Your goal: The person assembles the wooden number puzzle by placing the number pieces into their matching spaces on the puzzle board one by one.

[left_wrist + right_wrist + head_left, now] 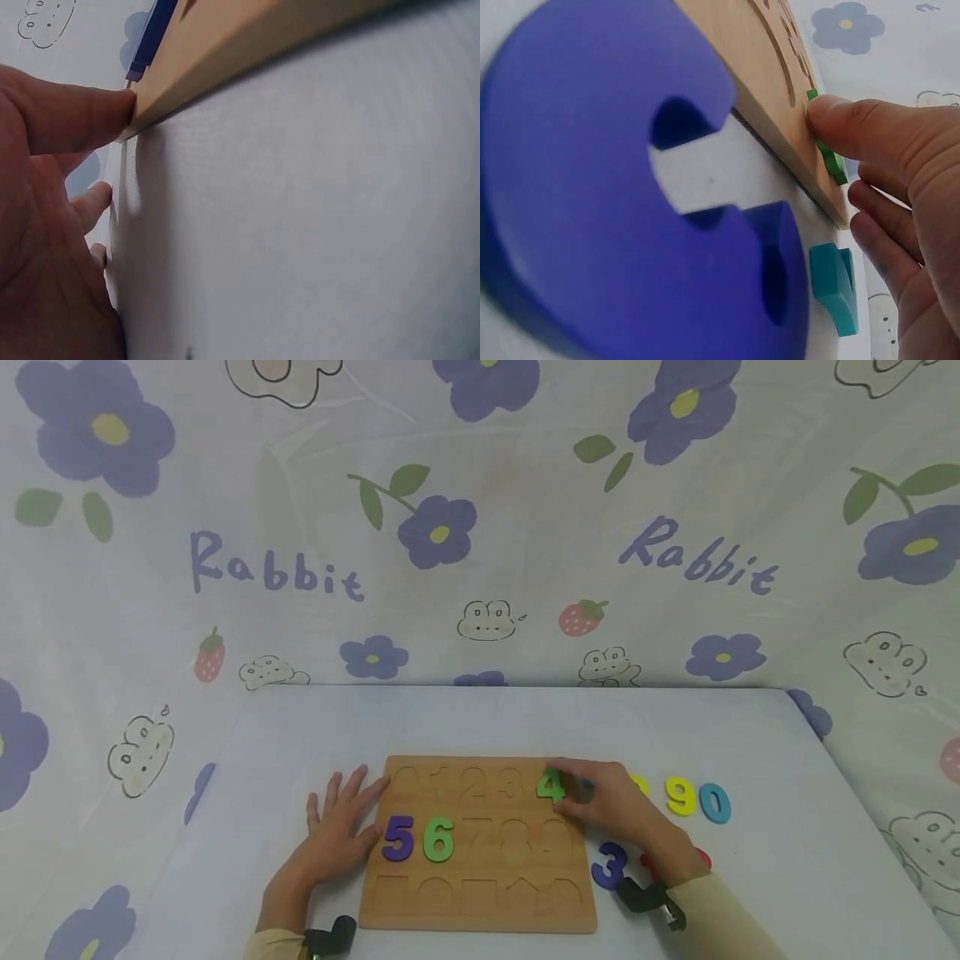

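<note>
My right hand (615,802) pinches a green number 4 (557,792) at the upper right slot of a wooden number board (480,927). In the right wrist view the thumb lies against the green 4 (831,161), which touches the board; whether it sits fully in its recess I cannot tell. At the board's left edge rests my left hand (337,835), fingers spread, thumb touching the side. A purple 5 (402,838) and a green 6 (430,839) lie in the middle row. Other visible slots show bare outlines.
Right of the board lie a purple 3 (617,866), a yellow 9 (688,803), a blue 0 (707,803) and red pieces (702,858) partly hidden by the right wrist. Another yellow piece (640,783) is mostly covered. A patterned cloth (525,568) hangs behind the table.
</note>
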Demonstrator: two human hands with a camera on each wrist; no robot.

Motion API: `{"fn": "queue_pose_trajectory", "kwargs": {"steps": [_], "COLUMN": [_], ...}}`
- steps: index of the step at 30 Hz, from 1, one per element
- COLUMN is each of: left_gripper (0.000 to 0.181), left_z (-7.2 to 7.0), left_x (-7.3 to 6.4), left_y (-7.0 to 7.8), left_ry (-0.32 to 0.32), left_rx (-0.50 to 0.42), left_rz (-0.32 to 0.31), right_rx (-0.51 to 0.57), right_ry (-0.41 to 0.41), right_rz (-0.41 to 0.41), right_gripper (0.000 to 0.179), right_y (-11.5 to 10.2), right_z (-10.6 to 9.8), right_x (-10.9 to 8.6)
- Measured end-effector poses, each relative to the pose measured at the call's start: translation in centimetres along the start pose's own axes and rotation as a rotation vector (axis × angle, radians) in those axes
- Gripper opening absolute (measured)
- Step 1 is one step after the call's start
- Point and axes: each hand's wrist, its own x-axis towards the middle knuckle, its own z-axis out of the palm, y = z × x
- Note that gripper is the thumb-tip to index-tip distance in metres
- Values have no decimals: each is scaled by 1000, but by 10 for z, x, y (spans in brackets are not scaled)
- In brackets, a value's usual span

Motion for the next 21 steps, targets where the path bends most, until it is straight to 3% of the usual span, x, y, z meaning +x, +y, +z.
{"fn": "queue_pose_trajectory", "kwargs": {"steps": [7,13,21], "left_gripper": [69,69,70], "left_z": [1,2,2], "left_x": [2,4,3], "left_y": [-1,-1,-3], "left_ry": [-27,-28,-19], "left_rx": [14,21,17], "left_rz": [-6,-2,-8], "right_rx": [0,68,55], "right_ry": [65,104,87], "right_rz": [12,41,50], "right_gripper": [67,68,66], "right_y": [-3,-4,-4], "right_z": [-16,-38,-71], "right_x": [-16,-42,-82]}}
